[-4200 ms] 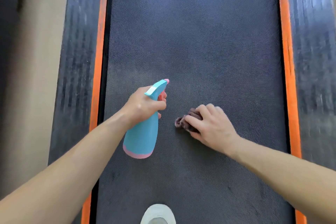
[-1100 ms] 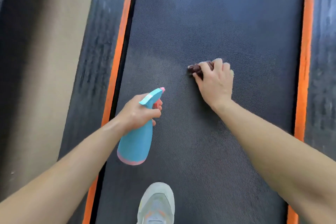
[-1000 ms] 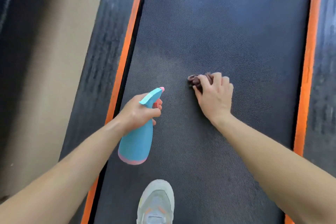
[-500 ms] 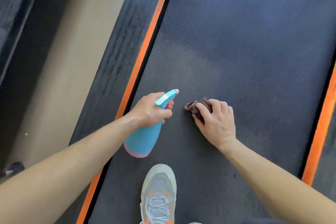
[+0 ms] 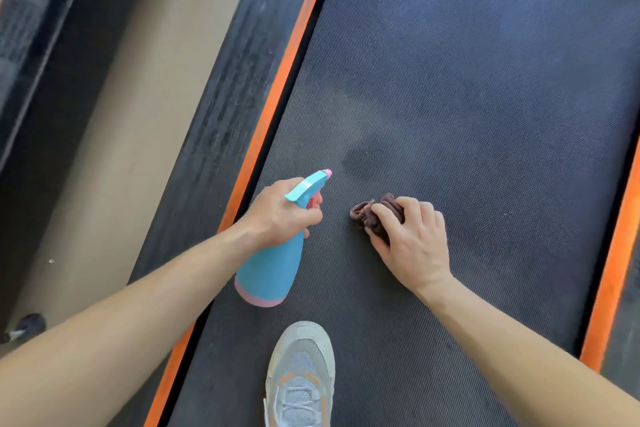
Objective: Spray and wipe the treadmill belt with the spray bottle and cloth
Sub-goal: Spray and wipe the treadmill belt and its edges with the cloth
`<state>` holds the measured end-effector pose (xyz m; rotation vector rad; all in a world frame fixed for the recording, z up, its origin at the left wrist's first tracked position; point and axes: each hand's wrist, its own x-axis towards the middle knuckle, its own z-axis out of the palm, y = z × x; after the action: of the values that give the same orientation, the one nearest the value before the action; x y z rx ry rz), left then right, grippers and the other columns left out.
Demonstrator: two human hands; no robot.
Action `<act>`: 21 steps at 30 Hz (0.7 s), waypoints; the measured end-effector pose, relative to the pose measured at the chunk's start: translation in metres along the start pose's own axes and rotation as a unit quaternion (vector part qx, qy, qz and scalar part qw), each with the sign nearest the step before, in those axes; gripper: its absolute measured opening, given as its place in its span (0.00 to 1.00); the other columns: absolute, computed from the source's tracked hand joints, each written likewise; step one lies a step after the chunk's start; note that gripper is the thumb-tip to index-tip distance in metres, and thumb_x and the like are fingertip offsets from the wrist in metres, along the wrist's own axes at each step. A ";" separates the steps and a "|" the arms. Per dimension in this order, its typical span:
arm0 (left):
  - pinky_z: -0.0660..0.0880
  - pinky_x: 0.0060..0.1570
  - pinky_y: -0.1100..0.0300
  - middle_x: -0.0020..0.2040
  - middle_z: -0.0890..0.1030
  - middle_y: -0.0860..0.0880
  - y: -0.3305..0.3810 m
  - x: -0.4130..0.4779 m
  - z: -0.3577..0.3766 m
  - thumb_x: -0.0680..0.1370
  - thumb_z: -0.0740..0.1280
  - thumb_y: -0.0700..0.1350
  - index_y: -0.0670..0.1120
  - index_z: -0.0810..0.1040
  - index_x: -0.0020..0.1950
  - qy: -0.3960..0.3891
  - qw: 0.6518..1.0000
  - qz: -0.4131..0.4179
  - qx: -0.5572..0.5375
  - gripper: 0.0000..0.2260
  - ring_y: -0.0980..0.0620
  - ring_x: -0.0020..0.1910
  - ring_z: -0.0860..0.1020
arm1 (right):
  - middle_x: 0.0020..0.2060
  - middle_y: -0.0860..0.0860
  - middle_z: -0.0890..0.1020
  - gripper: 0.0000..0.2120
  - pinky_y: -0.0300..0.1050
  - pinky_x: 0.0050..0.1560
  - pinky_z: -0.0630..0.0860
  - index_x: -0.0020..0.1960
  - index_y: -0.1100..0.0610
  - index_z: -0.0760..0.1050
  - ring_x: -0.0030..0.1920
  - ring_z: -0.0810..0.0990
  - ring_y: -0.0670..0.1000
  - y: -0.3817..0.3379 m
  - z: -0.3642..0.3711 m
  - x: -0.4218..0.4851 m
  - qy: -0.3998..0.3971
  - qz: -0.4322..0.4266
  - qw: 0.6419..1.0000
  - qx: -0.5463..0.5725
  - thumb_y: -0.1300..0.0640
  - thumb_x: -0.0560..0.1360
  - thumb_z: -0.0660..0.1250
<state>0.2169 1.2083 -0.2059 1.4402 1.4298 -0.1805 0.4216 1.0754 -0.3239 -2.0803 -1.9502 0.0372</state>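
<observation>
The dark textured treadmill belt (image 5: 467,87) fills the middle and right of the head view. My left hand (image 5: 280,211) grips the neck of a blue spray bottle (image 5: 270,270) with a pink base, its nozzle pointing up and right over the belt. My right hand (image 5: 412,239) holds a bunched brown cloth (image 5: 363,213) pressed onto the belt, just right of the bottle. A darker damp patch (image 5: 363,159) shows on the belt just beyond the cloth.
Orange strips (image 5: 277,94) edge the belt on both sides, with black side rails (image 5: 221,107) outside them. My grey shoe (image 5: 299,374) stands on the belt at the bottom. Beige floor (image 5: 138,97) lies to the left.
My right hand drew the cloth back toward me along the belt, close to the bottle. The view swung left and tilted, and the shoe came further into sight. A dark damp patch now shows.
</observation>
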 end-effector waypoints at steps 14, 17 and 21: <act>0.83 0.48 0.54 0.46 0.84 0.51 -0.028 0.000 -0.026 0.74 0.72 0.44 0.47 0.82 0.49 0.036 0.998 -0.049 -0.034 0.06 0.50 0.36 0.87 | 0.54 0.56 0.76 0.17 0.55 0.45 0.71 0.60 0.50 0.78 0.49 0.73 0.60 -0.007 0.009 0.040 0.004 -0.024 0.999 0.021 0.42 0.77 0.68; 0.85 0.54 0.43 0.50 0.85 0.50 -0.030 0.003 -0.030 0.67 0.69 0.49 0.48 0.83 0.58 0.032 0.996 -0.041 -0.069 0.20 0.49 0.38 0.87 | 0.54 0.55 0.74 0.15 0.56 0.47 0.72 0.60 0.46 0.77 0.50 0.73 0.60 -0.001 0.019 0.090 -0.007 -0.028 0.999 0.024 0.39 0.77 0.67; 0.85 0.54 0.40 0.50 0.85 0.49 -0.032 0.011 -0.035 0.66 0.69 0.50 0.50 0.82 0.64 0.044 0.993 -0.034 -0.100 0.26 0.48 0.40 0.87 | 0.55 0.57 0.74 0.17 0.56 0.48 0.73 0.58 0.47 0.77 0.53 0.74 0.61 0.012 0.030 0.179 0.021 0.073 0.997 0.019 0.38 0.76 0.66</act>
<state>0.1754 1.2320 -0.2155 1.2490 1.5235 -0.0150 0.4422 1.2563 -0.3238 -2.1772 -1.7570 0.0588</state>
